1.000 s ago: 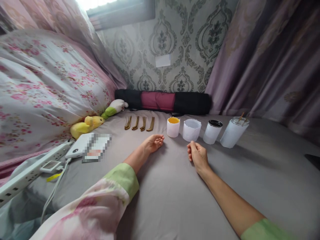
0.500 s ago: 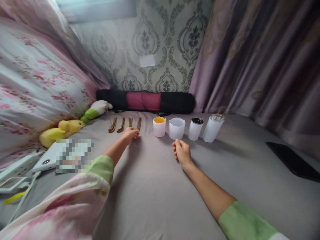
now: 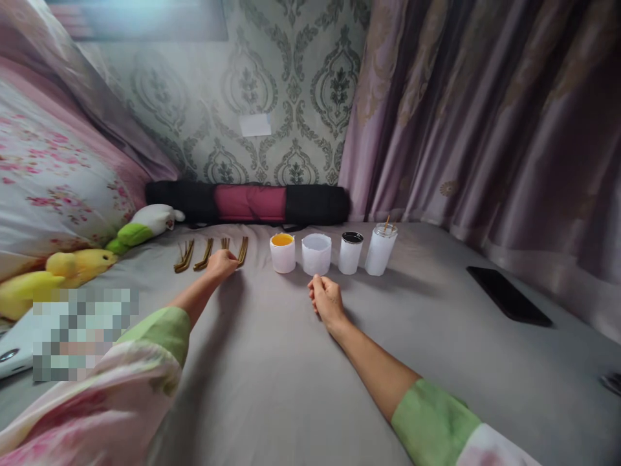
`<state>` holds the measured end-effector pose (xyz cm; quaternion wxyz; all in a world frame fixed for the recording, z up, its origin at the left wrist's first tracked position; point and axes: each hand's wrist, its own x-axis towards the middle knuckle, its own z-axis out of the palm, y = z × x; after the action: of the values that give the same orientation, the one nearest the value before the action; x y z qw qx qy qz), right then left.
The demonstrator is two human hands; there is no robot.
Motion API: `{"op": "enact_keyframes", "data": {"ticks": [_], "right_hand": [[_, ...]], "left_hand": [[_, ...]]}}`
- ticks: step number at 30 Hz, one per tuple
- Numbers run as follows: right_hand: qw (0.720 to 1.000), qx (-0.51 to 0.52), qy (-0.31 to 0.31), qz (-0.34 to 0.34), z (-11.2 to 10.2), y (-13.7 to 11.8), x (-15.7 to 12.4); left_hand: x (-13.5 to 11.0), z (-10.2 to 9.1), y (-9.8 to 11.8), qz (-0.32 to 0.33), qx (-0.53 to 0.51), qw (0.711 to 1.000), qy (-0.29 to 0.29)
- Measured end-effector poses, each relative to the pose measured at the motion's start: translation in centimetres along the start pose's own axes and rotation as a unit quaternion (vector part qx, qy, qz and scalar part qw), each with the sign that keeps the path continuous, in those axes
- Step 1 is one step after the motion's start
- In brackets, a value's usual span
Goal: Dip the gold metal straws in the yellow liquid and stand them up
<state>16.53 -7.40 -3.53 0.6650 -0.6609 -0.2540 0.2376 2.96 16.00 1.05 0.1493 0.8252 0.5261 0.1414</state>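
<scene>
My left hand (image 3: 223,264) reaches forward, its fingertips pinched at the bent lower end of the rightmost bundle of bent gold-brown straws (image 3: 244,249). How many straws it grips is hidden. Left of it lie more bundles: one straw bundle (image 3: 225,244) partly behind the hand, another (image 3: 204,254), and the leftmost (image 3: 184,256). My right hand (image 3: 326,299) rests as a loose fist on the grey sheet, with nothing showing in it. Just beyond it stands a white-wrapped translucent cup (image 3: 316,255). To its left is a white cup with an orange inside (image 3: 283,254).
Farther right stand a white cup with a dark inside (image 3: 350,255) and a white-wrapped glass (image 3: 381,252) holding thin sticks. A black phone (image 3: 509,294) lies at right. Plush toys (image 3: 80,264) and a white device (image 3: 19,343) are at left; a black-and-red roll (image 3: 250,202) lies along the wall.
The view has turned right, so everything sits farther left. My left fingertips are now at the rightmost bundle's bent end. My right hand remains a fist before the cups.
</scene>
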Motion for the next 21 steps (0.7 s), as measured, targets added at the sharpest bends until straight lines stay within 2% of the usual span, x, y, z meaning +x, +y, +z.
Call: {"op": "enact_keyframes", "data": {"ticks": [6, 10, 21], "right_hand": [[1.000, -0.012, 0.003, -0.007, 0.0, 0.2, 0.1], [1.000, -0.014, 0.005, -0.018, 0.0, 0.1, 0.1], [1.000, -0.006, 0.002, -0.020, 0.0, 0.5, 0.2]], "left_hand": [[0.5, 0.4, 0.1, 0.030, 0.082, 0.996, -0.005], [0.9, 0.7, -0.2, 0.053, 0.118, 0.991, 0.016], [1.4, 0.8, -0.5, 0.069, 0.140, 0.988, 0.005]]}}
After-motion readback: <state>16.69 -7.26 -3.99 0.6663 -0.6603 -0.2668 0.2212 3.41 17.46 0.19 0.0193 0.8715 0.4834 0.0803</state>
